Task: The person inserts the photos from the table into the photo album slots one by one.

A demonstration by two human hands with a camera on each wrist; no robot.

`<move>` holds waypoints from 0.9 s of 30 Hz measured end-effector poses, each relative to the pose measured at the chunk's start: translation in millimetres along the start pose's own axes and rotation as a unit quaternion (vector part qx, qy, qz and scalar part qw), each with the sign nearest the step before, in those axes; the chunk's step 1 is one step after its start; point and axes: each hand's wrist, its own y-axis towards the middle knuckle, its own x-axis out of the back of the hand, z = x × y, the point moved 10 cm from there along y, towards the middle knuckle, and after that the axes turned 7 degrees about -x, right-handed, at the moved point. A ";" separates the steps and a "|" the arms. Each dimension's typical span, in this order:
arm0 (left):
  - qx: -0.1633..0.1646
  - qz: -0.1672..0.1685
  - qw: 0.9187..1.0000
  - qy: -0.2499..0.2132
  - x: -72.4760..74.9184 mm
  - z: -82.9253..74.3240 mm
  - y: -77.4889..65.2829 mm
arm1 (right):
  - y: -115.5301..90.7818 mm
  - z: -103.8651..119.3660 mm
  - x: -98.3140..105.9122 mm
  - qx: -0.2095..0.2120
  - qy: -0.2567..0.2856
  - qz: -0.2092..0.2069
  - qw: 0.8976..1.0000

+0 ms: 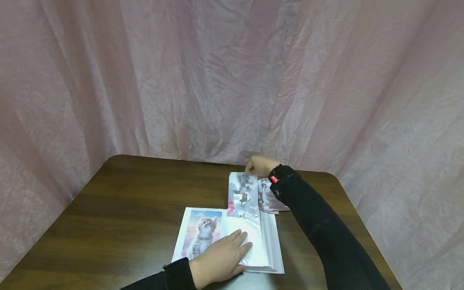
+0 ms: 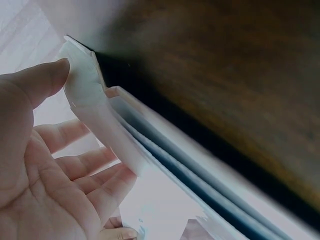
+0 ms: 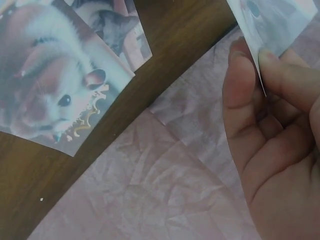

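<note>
Left hand, fingers extended, apparently steadies the open album; right hand pinches a photo at twelve o'clock.

The person's left hand lies palm down, its fingers spread and nearly straight, the thumb set apart from them. Beyond it and to its right, the right hand pinches with thumb against forefinger, the other fingers bent inward. The right arm reaches long behind that hand; the left forearm shows only briefly.
</note>
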 end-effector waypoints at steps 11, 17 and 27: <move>0.006 0.018 0.999 -0.032 -4.1 3.2 -0.4 | 2.5 -3.5 -26.0 0.010 0.009 0.056 0.998; 0.002 0.012 0.999 -0.037 -2.0 3.2 -1.0 | 1.8 -3.6 -42.7 0.004 0.000 0.077 0.997; -0.005 -0.015 1.000 -0.014 4.0 2.6 -1.0 | -3.1 -4.1 -69.1 -0.008 0.010 0.113 0.994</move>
